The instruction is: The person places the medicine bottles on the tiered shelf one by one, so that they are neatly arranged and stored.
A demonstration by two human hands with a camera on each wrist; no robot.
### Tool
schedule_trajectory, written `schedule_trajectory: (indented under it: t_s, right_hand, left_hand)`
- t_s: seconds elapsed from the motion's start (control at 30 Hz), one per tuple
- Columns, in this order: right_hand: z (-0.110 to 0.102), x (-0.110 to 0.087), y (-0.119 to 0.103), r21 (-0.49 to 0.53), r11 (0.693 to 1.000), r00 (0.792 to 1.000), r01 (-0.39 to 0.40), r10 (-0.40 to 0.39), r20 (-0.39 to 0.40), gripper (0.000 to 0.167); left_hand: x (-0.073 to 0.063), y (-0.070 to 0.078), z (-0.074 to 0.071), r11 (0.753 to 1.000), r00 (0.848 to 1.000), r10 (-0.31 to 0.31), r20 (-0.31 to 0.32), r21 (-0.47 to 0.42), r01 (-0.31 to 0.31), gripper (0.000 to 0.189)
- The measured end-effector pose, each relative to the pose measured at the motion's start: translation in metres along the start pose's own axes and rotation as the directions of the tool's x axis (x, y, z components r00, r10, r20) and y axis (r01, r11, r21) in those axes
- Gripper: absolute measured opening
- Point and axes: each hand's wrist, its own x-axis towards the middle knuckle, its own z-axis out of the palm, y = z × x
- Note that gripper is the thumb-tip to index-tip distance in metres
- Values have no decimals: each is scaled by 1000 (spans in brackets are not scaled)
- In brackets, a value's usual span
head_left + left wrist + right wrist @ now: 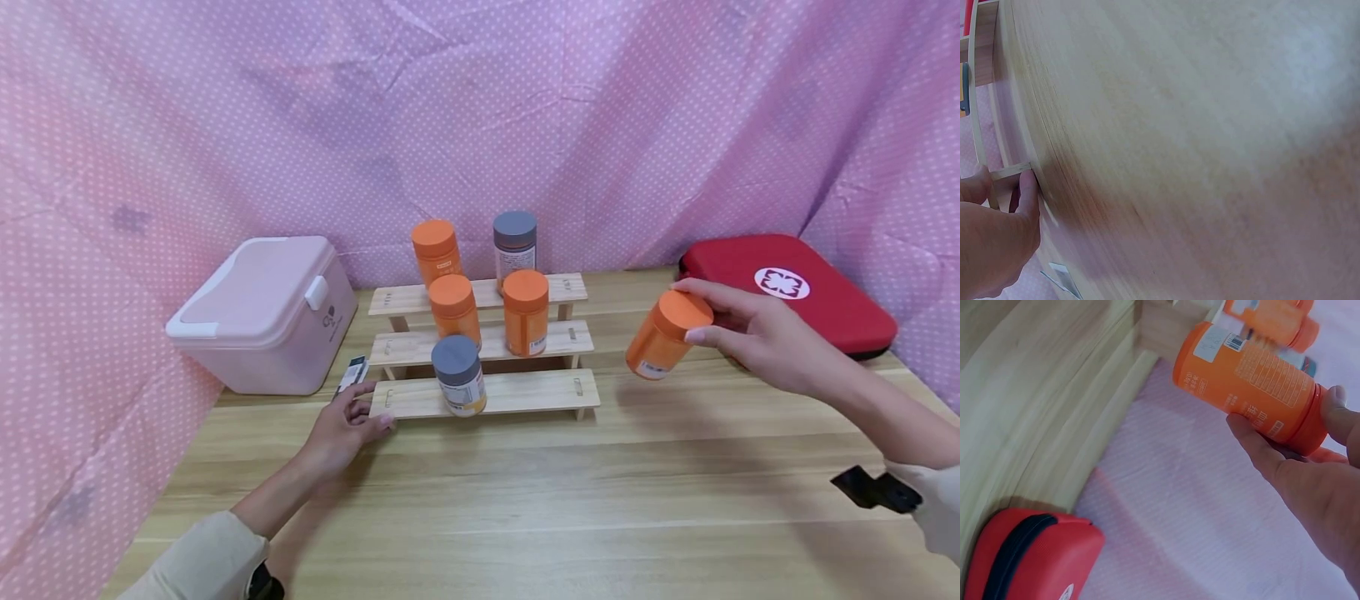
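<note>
My right hand grips an orange pill bottle by its orange cap, holding it tilted in the air right of the rack. Printed text and a barcode label show on that bottle in the right wrist view. A three-tier wooden rack stands in the middle of the table. With thumb and fingers my left hand holds the left end of its lowest tier. A grey-capped bottle stands on that tier. Two orange bottles occupy the middle one. Up top are an orange bottle and a grey-capped bottle.
A pale pink lidded box sits to the left. At the right lies a red first-aid case with a white emblem. A small flat packet lies between box and rack. Pink dotted cloth hangs behind the wooden table.
</note>
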Motion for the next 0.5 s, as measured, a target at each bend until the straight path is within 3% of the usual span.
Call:
schedule_trajectory:
  t_s: [0.27, 0.5]
  right_hand:
    - [11, -3, -22, 105, 988, 991, 111, -119, 67, 62]
    - [25, 7, -39, 135, 983, 982, 124, -141, 125, 59]
  left_hand:
    - [-1, 0, 0, 1000, 1000, -4, -2, -1, 4, 60]
    - [-1, 1, 0, 1000, 1000, -1, 3, -11, 1, 60]
